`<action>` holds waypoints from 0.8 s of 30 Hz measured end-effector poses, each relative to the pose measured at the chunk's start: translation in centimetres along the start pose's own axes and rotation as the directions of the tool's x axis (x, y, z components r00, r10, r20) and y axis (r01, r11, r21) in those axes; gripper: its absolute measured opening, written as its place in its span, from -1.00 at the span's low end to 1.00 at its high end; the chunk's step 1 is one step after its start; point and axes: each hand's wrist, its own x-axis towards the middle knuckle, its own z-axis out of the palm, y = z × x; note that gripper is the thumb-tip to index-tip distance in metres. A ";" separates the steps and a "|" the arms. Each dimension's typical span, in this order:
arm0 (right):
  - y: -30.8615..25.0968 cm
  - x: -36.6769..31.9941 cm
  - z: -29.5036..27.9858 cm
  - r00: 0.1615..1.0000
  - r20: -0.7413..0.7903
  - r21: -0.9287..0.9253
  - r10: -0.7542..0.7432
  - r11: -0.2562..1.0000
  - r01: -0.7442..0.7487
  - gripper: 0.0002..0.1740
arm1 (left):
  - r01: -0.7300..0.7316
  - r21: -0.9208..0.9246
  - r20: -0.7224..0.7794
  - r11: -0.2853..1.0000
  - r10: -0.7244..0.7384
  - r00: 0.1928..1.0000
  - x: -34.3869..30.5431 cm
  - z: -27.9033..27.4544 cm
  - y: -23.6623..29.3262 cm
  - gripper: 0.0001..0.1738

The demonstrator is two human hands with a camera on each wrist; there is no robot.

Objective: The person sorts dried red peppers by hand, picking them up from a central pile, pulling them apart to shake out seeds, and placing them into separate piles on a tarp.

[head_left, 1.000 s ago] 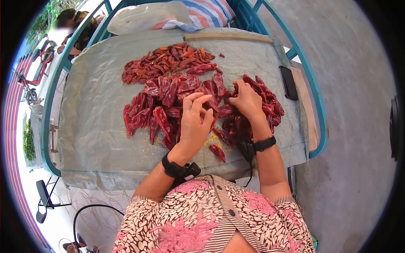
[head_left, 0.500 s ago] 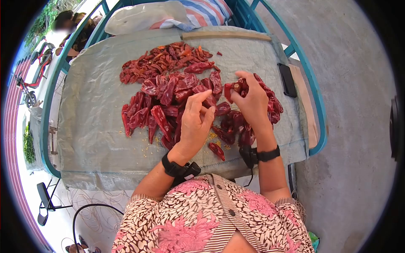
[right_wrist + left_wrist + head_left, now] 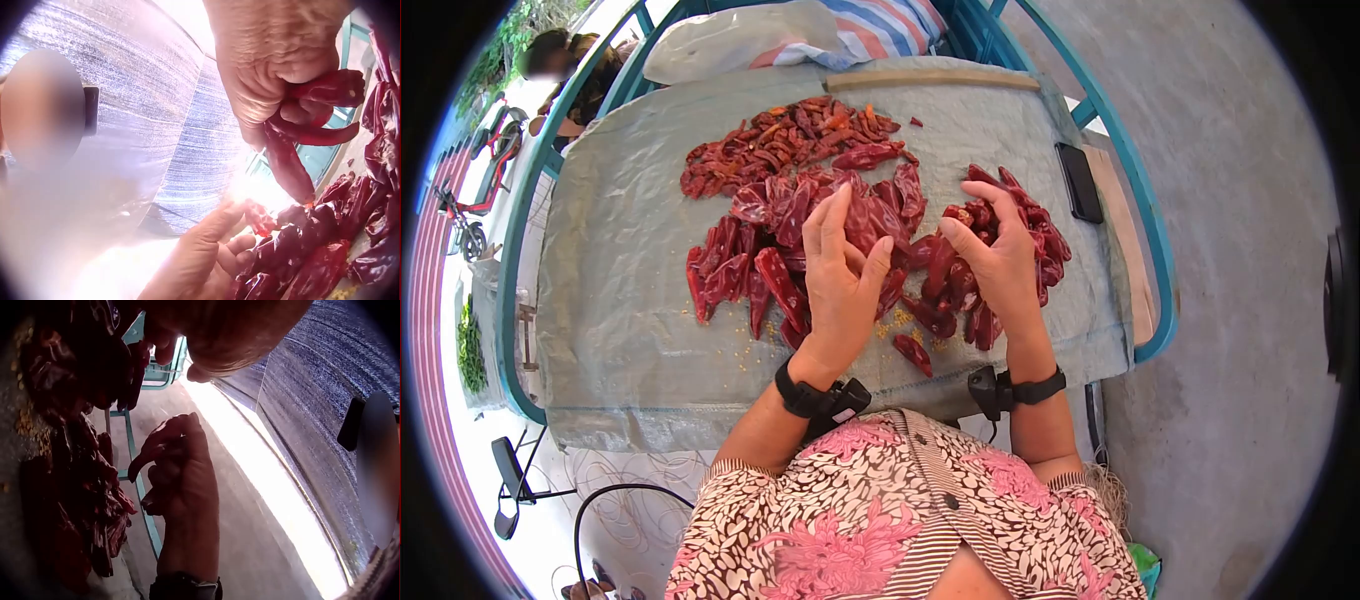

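Observation:
Large dried red chili peppers lie in a heap [image 3: 780, 275] in the middle of the head view, with a second heap [image 3: 1050, 245] at the right. My right hand [image 3: 1005, 265] grips several chili peppers [image 3: 287, 147], which stick out between its curled fingers and thumb in the right wrist view. Over the middle heap is my left hand [image 3: 840, 280], fingers extended and thumb apart. In the right wrist view its thumb tip overlaps a brightly lit pepper [image 3: 259, 219]. A single pepper [image 3: 912, 354] lies near the front of the cloth.
Smaller, shrivelled peppers [image 3: 790, 145] spread behind the middle heap. Yellow seeds [image 3: 890, 325] dot the grey-green cloth [image 3: 620, 260]. A black phone [image 3: 1079, 182] lies at the right, by the blue-green rail [image 3: 1138, 215]. A wooden strip [image 3: 935, 77] runs along the back.
My right hand has lifted from the right heap with peppers in its grip and drawn back toward me. My left hand has shifted left, with its fingers more upright.

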 end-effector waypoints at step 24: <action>-0.7 -0.6 0.6 0.965 0.205 0.515 0.164 0.820 -0.248 -0.56 | -0.019 -0.150 0.272 0.988 0.060 0.960 -0.8 1.0 -0.5 -0.31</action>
